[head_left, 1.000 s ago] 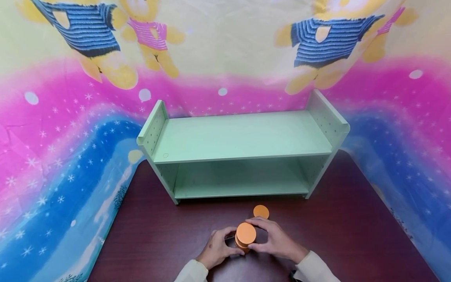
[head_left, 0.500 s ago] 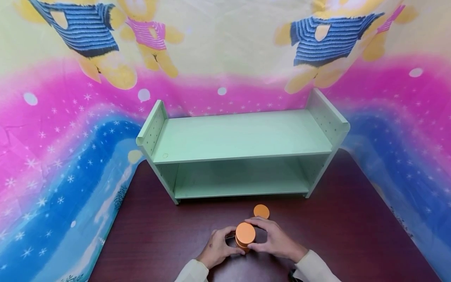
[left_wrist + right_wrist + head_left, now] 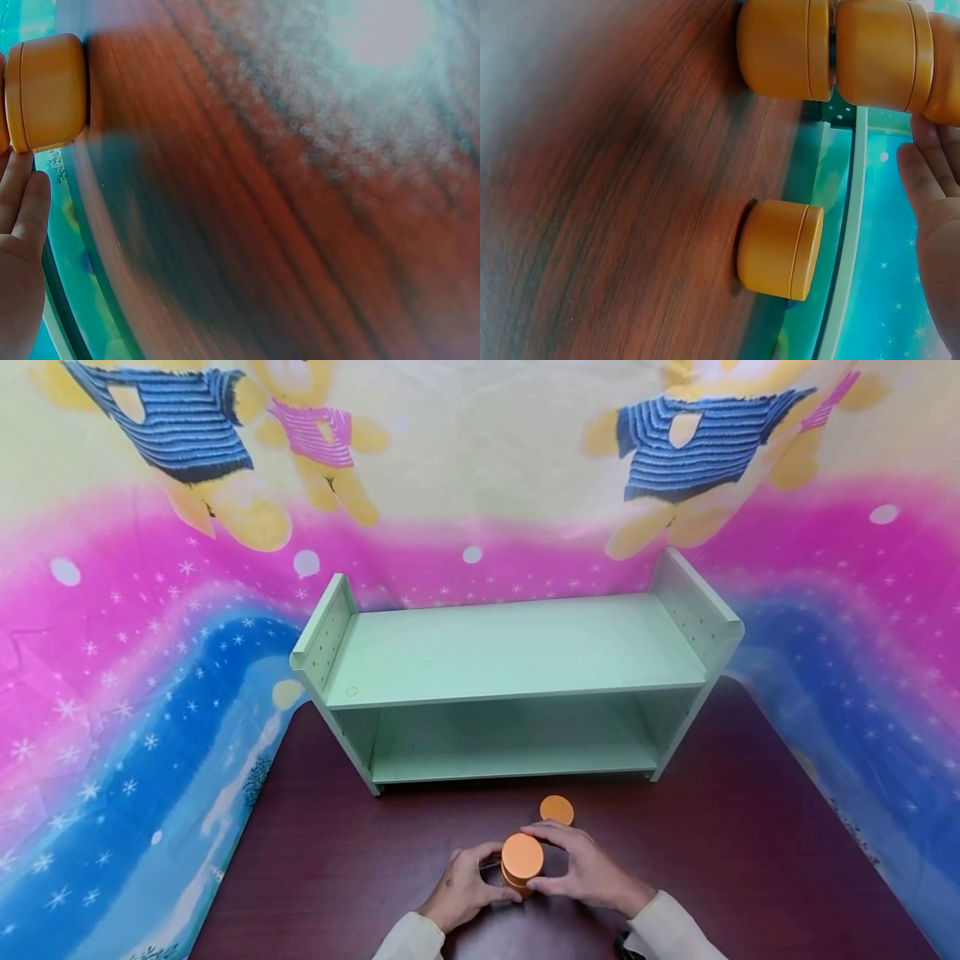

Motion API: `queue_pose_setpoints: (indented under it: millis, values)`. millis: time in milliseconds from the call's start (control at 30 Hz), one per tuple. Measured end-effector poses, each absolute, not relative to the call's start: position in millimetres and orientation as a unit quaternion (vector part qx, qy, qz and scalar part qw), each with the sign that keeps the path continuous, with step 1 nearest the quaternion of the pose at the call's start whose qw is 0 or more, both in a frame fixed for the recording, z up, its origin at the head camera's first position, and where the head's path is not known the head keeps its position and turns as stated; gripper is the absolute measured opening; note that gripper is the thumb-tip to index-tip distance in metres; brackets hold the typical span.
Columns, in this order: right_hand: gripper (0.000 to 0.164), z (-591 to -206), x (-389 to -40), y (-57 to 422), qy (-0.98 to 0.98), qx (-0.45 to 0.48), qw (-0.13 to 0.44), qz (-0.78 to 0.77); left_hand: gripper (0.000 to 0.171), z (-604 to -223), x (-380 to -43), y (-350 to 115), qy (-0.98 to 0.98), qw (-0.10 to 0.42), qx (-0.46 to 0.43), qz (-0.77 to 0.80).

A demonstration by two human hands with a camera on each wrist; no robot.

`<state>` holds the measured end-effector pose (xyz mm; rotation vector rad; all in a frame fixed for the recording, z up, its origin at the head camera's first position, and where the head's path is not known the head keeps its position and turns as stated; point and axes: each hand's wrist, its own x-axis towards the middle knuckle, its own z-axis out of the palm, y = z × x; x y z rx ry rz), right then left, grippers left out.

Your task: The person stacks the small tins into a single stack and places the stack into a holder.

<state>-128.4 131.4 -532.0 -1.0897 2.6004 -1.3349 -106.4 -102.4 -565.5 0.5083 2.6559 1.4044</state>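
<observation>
In the head view, my left hand (image 3: 462, 887) and right hand (image 3: 591, 870) flank a stack of small round orange lidded jars near the table's front. Between the right thumb and fingers sits the upper jar (image 3: 522, 855), gripped from the right. The left thumb and fingers curve round the lower jar (image 3: 52, 91) from the left. A narrow dark gap shows between lower and upper jar (image 3: 874, 54) in the right wrist view. Another orange jar (image 3: 557, 810) stands upright on the table just beyond the right fingers. The far sides of the held jars are hidden.
A pale green two-tier shelf (image 3: 517, 647) stands at the back of the dark reddish-brown table (image 3: 322, 860). Behind and beside it hangs a colourful cloth (image 3: 480, 543) with printed bears. The shelf's front edge lies a little beyond the lone jar.
</observation>
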Motion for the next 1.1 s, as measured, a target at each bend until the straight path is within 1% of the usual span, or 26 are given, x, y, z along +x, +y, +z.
queue_pose_setpoints:
  millis: [200, 400, 667, 867, 1100]
  values:
    - [0.061, -529.9, -127.3, 131.8, 0.843, -0.340, 0.013, -0.418, 0.061, -564.7, -106.7, -101.4, 0.873, 0.048, 0.167, 0.456]
    - [0.065, -529.0, -128.3, 134.3, 0.843, -0.336, 0.017, -0.421, 0.062, -563.0, -105.7, -100.1, 0.885, 0.060, 0.145, 0.438]
    - [0.066, -534.3, -131.9, 145.3, 0.832, -0.358, -0.017, -0.423, 0.062, -562.7, -105.6, -99.7, 0.881, 0.064, 0.142, 0.447]
    - [0.067, -537.2, -132.9, 151.4, 0.824, -0.367, -0.028, -0.430, 0.062, -563.2, -106.0, -99.9, 0.876, 0.058, 0.152, 0.454]
    - [0.064, -537.5, -133.1, 158.9, 0.825, -0.361, -0.031, -0.434, 0.062, -564.0, -105.4, -100.0, 0.878, 0.061, 0.144, 0.452]
